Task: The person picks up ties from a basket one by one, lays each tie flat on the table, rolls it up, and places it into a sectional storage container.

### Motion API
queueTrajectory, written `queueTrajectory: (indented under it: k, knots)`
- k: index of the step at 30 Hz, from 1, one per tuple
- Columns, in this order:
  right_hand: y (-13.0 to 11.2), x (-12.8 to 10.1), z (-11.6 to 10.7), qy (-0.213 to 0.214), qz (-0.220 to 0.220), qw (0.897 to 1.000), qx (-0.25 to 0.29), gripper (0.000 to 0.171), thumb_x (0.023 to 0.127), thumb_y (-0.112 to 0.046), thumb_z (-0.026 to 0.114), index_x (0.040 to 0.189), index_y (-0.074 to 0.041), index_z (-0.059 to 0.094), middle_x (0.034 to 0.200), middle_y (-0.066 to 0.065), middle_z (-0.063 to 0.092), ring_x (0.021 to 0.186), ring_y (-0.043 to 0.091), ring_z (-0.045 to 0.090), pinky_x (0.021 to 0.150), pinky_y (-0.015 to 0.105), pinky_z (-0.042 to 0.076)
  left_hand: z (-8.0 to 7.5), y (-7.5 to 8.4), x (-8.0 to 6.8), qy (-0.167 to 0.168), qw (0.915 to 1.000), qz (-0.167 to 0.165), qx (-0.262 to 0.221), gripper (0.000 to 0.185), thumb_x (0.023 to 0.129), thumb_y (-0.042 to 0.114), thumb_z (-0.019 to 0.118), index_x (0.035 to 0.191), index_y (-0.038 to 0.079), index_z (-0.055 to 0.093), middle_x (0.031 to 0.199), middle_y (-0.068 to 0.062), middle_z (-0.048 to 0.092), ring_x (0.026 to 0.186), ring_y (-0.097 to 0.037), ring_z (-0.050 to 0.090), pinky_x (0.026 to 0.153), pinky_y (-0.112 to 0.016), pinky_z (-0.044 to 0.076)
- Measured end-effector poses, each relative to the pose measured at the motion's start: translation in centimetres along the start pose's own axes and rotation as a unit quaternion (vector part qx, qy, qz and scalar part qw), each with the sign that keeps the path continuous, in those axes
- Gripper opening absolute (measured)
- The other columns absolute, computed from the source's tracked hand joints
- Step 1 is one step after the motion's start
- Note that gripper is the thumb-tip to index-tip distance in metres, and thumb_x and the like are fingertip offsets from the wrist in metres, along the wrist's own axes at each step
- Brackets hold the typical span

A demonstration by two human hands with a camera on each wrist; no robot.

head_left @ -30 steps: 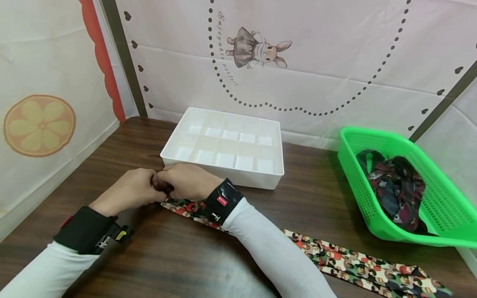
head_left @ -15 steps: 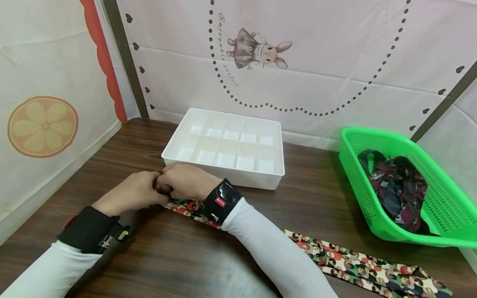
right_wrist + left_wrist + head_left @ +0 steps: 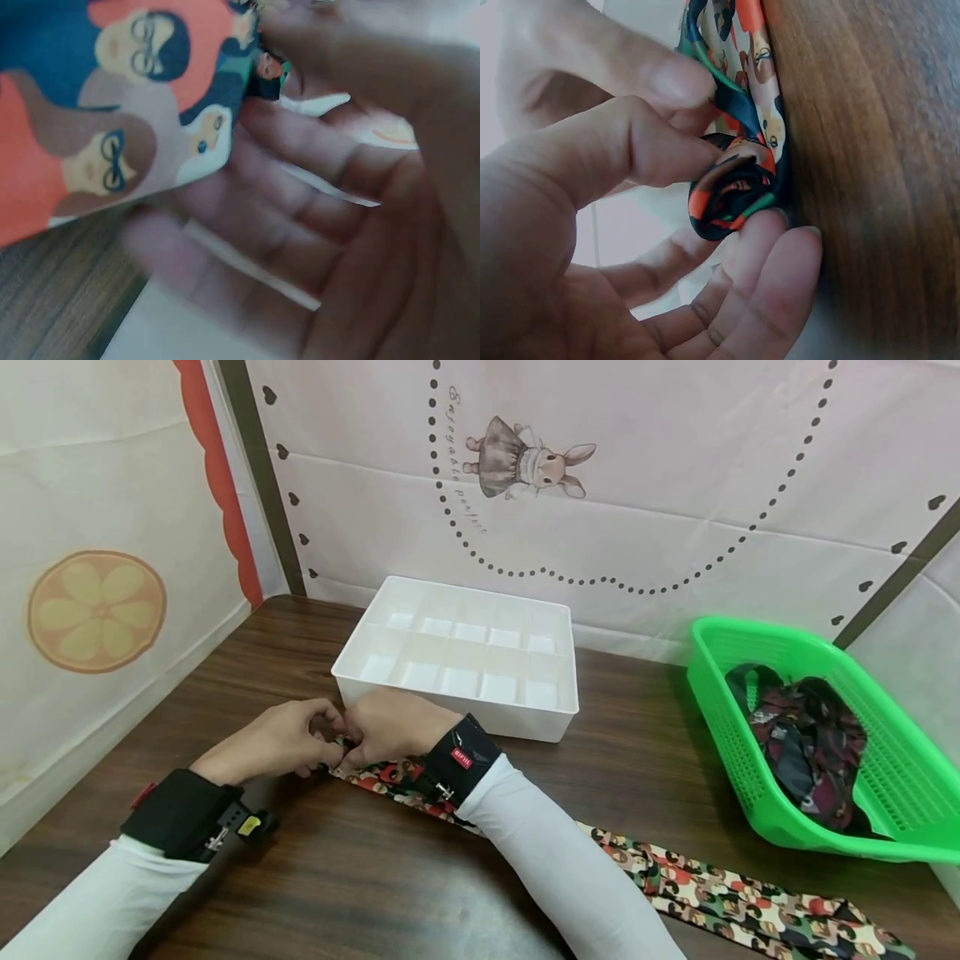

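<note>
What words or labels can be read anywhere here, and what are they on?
Curved script on the backdrop sheet beside the bunny: looks like "Enjoyable perfect", faint and uncertain.
Red label on the black wristband of the right arm: white letters, too small to read.
No other writing shows.

Dark wooden desk [image 3: 360, 877] bears white divided tray [image 3: 459, 652] at 12 o'clock, green basket [image 3: 817, 735] at 3, patterned tie [image 3: 720, 893] at 5.

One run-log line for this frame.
left hand: pinches rolled tie end | right hand: holds tie | tie tail: flat on table | divider box: behind hands
</note>
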State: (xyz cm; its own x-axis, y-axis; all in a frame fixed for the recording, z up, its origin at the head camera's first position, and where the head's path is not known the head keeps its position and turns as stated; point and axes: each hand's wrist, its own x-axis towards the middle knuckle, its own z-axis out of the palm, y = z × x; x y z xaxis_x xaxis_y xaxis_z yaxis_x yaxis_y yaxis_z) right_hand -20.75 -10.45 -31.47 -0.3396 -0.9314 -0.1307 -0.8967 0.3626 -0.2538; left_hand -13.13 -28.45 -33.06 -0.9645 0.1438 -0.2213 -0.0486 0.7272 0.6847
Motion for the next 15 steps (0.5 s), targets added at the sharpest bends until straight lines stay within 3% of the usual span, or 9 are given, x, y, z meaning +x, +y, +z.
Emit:
queueTrajectory:
  k: [2, 9, 15]
  knots:
    - [-0.1, -0.1, 0.1, -0.023, 0.020, 0.999, 0.010, 0.039, 0.092, -0.037, 0.085, 0.071, -0.015, 0.060, 0.061, -0.011, 0.049, 0.056, 0.003, 0.047, 0.057, 0.021, 0.040, 0.0, -0.1, 0.0, -0.005, 0.9999, 0.006, -0.009, 0.043, 0.091, 0.019, 0.076, 0.126, -0.003, 0.063, 0.092, -0.008, 0.070, 0.073, -0.020, 0.067, 0.063, -0.037, 0.060]
    - [-1.3, -0.3, -0.1, -0.055, 0.070, 0.996, -0.013, 0.025, 0.093, -0.032, 0.082, 0.086, -0.018, 0.062, 0.082, -0.010, 0.060, 0.070, 0.005, 0.056, 0.062, 0.023, 0.046, -0.4, -0.4, -0.1, -0.012, 0.9986, 0.003, -0.051, 0.036, 0.096, 0.016, 0.069, 0.124, -0.007, 0.063, 0.096, -0.012, 0.071, 0.074, -0.023, 0.071, 0.064, -0.040, 0.062]
    - [-1.7, -0.5, -0.3, -0.074, 0.051, 0.996, 0.003, 0.029, 0.098, -0.037, 0.078, 0.077, -0.019, 0.068, 0.066, -0.013, 0.057, 0.062, 0.002, 0.052, 0.060, 0.022, 0.044, -0.7, -0.3, 0.0, -0.007, 0.9995, -0.002, -0.031, 0.033, 0.095, 0.017, 0.069, 0.119, -0.005, 0.064, 0.093, -0.010, 0.071, 0.075, -0.021, 0.069, 0.064, -0.039, 0.061]
